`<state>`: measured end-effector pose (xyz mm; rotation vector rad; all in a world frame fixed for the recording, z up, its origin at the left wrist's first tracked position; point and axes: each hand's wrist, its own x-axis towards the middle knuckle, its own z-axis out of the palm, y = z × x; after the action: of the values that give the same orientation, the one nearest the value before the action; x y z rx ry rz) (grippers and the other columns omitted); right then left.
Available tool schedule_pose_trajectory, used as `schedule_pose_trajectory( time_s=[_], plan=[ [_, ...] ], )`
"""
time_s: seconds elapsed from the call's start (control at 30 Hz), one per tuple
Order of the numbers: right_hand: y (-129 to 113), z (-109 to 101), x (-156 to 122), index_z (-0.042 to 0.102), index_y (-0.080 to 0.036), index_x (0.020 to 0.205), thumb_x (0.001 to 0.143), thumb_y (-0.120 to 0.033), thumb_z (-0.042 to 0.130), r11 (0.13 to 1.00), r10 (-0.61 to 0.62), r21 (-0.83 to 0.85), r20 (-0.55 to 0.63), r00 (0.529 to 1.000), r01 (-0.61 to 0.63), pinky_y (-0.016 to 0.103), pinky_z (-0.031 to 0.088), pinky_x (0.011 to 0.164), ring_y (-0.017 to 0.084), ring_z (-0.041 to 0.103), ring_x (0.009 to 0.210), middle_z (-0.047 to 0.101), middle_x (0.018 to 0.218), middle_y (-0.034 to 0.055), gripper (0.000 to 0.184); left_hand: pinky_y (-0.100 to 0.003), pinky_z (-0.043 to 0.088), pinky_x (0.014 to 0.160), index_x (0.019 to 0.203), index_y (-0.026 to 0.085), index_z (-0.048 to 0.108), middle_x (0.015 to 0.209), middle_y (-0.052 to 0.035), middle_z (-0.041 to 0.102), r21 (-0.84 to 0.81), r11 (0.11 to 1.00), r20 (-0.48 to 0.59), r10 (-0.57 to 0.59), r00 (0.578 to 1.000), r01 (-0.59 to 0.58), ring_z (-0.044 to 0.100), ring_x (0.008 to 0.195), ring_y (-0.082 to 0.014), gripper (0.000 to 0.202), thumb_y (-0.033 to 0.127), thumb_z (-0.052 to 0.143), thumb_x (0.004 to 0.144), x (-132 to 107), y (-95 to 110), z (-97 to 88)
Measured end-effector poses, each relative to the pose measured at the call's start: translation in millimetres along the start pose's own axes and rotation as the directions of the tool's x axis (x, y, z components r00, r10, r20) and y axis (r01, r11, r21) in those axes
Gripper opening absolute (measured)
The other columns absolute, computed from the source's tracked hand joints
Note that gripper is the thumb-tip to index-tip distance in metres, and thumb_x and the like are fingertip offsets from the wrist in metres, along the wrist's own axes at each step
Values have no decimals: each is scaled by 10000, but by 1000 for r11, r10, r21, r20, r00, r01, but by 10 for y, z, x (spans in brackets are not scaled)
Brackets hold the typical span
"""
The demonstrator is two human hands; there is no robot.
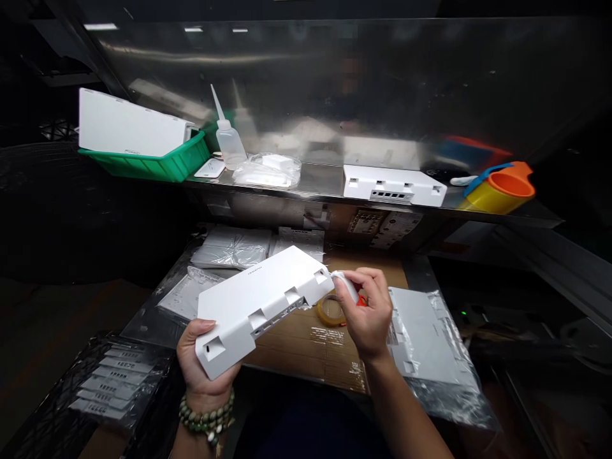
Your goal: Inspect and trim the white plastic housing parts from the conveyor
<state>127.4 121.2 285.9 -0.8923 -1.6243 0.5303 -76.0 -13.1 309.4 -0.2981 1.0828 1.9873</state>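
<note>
A long metal shelf [315, 185] runs across the back, and below it sits a cardboard-topped table [296, 344] strewn with clear plastic bags. At the shelf's left end a green bin [157, 164] carries a white panel [129, 127] leaning upright inside it. Over the table's middle, the left hand [201, 366] holds a white plastic case [261, 303] from below at its near corner, fingers curled under and thumb against the end; the case is tilted, with its port side turned toward the person and its far end rising to the right. At the table's right edge lies a bagged white case [425, 338] in crinkled plastic. A second white case [394, 185] with a row of ports lies flat right of the shelf's middle. A crate [71, 408] beyond the table's near left corner holds bagged white strips. At the shelf's right end lies a stack of cups [502, 188], yellow and orange, on its side. A bag of white parts [268, 171] rests left of the shelf's middle, with a squeeze bottle [228, 137] standing just beside it. The right hand [368, 312] has its fingers closed around a small white and red tool [349, 290], whose tip touches the raised end of the held case. A roll of tape [331, 310] lies on the cardboard just below that end.
</note>
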Motion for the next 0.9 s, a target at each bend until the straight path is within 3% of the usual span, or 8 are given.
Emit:
schedule_pose_trajectory(
  time_s=[0.23, 0.47, 0.67, 0.9],
  plan=[
    [-224, 128, -175, 735, -237, 1023, 932, -237, 713, 991, -42, 136, 229, 973, 11, 321, 548, 755, 185, 639, 882, 631, 962, 50, 93, -337, 640, 589, 1247, 188, 663, 858, -37, 795, -64, 997, 11, 43, 999, -43, 747, 655, -239, 608, 105, 546, 656, -73, -87, 100],
    [-345, 315, -276, 738, -244, 1007, 931, -206, 705, 990, -99, 115, 186, 977, 79, 326, 561, 735, 188, 654, 846, 647, 922, 48, 91, -357, 653, 692, 1187, 210, 691, 944, -31, 800, -78, 995, 51, 71, 996, -67, 763, 745, -253, 587, 95, 607, 617, -158, -162, 135],
    [-449, 350, -380, 726, -229, 983, 912, -169, 721, 982, -149, 147, 218, 964, 119, 310, 559, 707, 180, 653, 803, 642, 877, 40, 93, -403, 656, 674, 1210, 197, 683, 983, -45, 802, -69, 996, 75, 69, 995, -64, 768, 750, -288, 595, 114, 597, 627, -160, -228, 137],
    [-395, 338, -364, 736, -219, 973, 916, -178, 716, 992, -94, 103, 186, 978, 76, 312, 550, 714, 177, 645, 804, 633, 892, 46, 73, -433, 652, 772, 1197, 199, 679, 981, -39, 798, -71, 995, 76, 71, 995, -65, 769, 785, -289, 578, 107, 596, 633, -153, -241, 159]
  ],
)
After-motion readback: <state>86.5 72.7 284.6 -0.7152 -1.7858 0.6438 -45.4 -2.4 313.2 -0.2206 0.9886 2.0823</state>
